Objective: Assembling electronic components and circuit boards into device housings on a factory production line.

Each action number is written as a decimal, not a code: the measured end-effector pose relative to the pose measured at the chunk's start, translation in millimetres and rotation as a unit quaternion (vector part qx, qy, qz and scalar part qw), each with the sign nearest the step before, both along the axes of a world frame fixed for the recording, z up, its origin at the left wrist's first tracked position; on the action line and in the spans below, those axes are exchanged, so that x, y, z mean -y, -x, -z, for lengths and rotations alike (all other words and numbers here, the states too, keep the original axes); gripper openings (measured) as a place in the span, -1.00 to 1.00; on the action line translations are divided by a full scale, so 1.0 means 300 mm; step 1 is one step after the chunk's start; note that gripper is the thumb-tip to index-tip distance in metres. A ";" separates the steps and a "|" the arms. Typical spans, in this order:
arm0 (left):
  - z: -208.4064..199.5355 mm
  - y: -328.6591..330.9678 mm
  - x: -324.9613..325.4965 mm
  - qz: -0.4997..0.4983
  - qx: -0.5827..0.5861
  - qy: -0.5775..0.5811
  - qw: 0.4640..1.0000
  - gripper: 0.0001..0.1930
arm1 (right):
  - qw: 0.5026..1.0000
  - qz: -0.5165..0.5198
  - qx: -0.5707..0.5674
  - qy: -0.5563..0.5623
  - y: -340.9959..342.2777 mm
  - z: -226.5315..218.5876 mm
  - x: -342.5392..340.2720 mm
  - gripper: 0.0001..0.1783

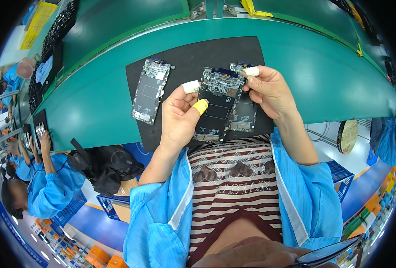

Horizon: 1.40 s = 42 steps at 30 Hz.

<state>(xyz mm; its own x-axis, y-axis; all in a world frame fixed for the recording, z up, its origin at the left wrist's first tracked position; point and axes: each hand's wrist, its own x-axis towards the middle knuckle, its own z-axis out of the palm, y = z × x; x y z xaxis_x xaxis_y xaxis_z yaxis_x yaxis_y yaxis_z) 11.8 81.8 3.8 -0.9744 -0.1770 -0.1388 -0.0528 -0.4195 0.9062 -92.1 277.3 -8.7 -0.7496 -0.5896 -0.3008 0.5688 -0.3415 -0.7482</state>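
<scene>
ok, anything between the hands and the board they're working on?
Nothing visible. The left hand and the right hand both already hold the raised circuit board by its edges. A second board lies under it on the black mat, a third board apart to the left.

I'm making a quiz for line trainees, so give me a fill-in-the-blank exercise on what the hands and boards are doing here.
1. Both hands, left hand and right hand, hold one ____ between them.
2. The left thumb wears a ____ finger cot.
3. The boards rest on a ____ mat on the green bench.
4. The lone board lies to the ____ of the held board.

Missing words: board; yellow; black; left
</scene>
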 end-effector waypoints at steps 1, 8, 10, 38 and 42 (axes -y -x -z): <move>-0.003 0.001 -0.002 -0.002 -0.001 0.002 1.000 -0.65 | 1.000 0.000 0.000 -0.001 -0.002 -0.004 0.003 -0.82; -0.005 -0.001 -0.014 -0.009 -0.015 0.006 1.000 -0.65 | 0.998 0.032 -0.025 -0.041 -0.011 -0.036 0.010 -0.81; -0.010 -0.001 -0.019 -0.007 -0.022 0.007 1.000 -0.65 | 0.998 0.025 -0.029 -0.041 -0.010 -0.039 0.010 -0.81; -0.034 -0.034 -0.076 -0.012 -0.025 0.128 0.991 -0.64 | 0.978 0.108 -0.140 -0.106 -0.035 -0.040 0.029 -0.88; -0.033 -0.034 -0.082 -0.017 -0.039 0.130 0.991 -0.65 | 0.978 0.138 -0.137 -0.073 -0.037 -0.032 0.043 -0.90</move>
